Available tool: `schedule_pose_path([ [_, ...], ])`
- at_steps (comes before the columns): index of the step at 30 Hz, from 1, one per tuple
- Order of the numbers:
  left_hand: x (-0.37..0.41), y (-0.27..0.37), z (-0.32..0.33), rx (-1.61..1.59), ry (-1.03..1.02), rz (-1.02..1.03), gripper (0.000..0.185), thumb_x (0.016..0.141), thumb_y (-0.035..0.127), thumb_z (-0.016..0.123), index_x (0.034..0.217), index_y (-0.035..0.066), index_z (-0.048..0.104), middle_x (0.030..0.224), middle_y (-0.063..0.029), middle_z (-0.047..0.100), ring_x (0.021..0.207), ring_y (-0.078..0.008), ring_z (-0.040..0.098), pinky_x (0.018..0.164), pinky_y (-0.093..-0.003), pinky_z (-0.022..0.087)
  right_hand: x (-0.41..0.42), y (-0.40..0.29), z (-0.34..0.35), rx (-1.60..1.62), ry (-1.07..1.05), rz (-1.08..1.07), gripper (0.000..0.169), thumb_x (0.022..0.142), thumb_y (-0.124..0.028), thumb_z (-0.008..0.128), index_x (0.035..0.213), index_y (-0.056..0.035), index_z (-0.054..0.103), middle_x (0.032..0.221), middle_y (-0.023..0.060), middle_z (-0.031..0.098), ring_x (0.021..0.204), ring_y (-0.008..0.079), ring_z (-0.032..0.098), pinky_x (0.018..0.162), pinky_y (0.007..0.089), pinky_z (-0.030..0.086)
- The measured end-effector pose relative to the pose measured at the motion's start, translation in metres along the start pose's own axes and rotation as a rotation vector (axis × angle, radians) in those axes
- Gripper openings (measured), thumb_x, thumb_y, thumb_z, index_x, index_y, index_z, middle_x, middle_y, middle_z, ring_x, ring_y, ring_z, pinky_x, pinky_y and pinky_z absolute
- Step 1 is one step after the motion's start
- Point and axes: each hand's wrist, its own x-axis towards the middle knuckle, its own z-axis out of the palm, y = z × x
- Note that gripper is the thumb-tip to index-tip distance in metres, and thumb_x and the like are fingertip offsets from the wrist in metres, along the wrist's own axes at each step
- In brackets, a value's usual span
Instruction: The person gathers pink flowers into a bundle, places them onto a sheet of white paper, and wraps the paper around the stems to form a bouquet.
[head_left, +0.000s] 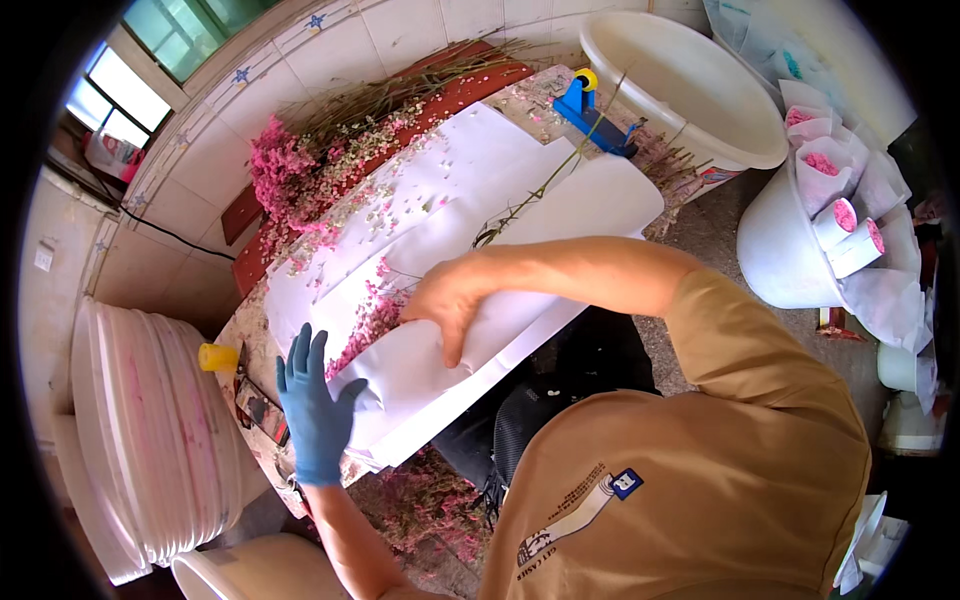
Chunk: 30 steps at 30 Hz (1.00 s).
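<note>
A bunch of small pink filler flowers (373, 321) lies on white wrapping paper (517, 292), its green stems (536, 196) running toward the upper right. My bare right hand (448, 300) reaches across the bunch and grips the near flap of the paper. Its thumb presses on the outside of the flap, and its fingers curl in beside the blossoms. Part of the bunch is hidden under that hand and forearm. My left hand (315, 409), in a blue glove, hovers at the paper's left end. Its fingers are spread and hold nothing.
Loose pink flowers (285, 169) and dry stems lie on a red board (450, 97) along the tiled wall. A blue tape dispenser (589, 116) stands at the far corner. At right are a large tub (682, 82) and wrapped bunches (821, 163); stacked tubs (150, 427) stand left.
</note>
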Motion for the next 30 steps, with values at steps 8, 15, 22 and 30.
schedule_pose_path([
  [8,-0.007,0.066,0.045,0.196,-0.251,-0.041,0.126,0.059,0.04,0.095,0.158,-0.001,0.029,0.164,-0.0238,0.031,0.153,-0.0433,0.027,0.124,-0.0569,0.023,0.031,0.048,-0.02,0.377,-0.047,0.086,0.082,0.073,-0.058,0.087,0.128,-0.0004,0.065,0.109,0.018,0.074,0.096,0.0297,0.072,0.085,0.0424,0.057],
  [15,0.014,0.045,0.053,0.16,-0.22,-0.001,0.112,0.068,0.034,0.092,0.156,0.0,0.033,0.161,-0.023,0.036,0.148,-0.0426,0.034,0.122,-0.0582,0.027,0.075,0.098,-0.058,0.222,0.278,0.353,0.074,0.099,-0.07,0.051,0.108,0.0002,0.072,0.106,0.0214,0.073,0.101,0.0301,0.069,0.087,0.0464,0.055],
  [22,0.005,0.04,0.05,0.18,-0.232,-0.015,0.12,0.066,0.036,0.092,0.158,-0.002,0.026,0.157,-0.0269,0.036,0.146,-0.0424,0.036,0.122,-0.0596,0.025,0.123,0.04,-0.03,0.598,-0.144,-0.011,0.084,0.099,-0.071,0.052,0.143,0.0008,0.058,0.139,0.0143,0.065,0.126,0.0231,0.053,0.113,0.039,0.039],
  [30,0.052,-0.01,0.06,-0.024,-0.325,0.142,0.124,0.06,0.039,0.093,0.156,-0.004,0.028,0.15,-0.0275,0.043,0.141,-0.0454,0.039,0.118,-0.0632,0.027,0.088,0.051,-0.071,-0.153,0.277,0.26,0.08,0.098,-0.07,0.051,0.121,0.0032,0.073,0.122,0.0262,0.069,0.114,0.0417,0.061,0.103,0.051,0.048],
])
